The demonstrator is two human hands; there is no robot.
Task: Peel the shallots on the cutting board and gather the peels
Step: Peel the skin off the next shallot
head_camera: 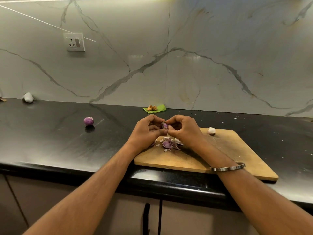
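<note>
While both hands pinch one shallot (pixel 164 125) in the air, the peeling step is under way. The left hand (pixel 147 131) steadies it with curled fingers and thumb; the right hand (pixel 183 130) nips at its top end, where a brown tip shows. Next, I judge, the skin must be pulled down and away. Both wrists are raised and bent inward, forearms converging. Below the grip, peels (pixel 167 143) lie on the board (pixel 228 150); far left sits a peeled shallot (pixel 88 121).
</note>
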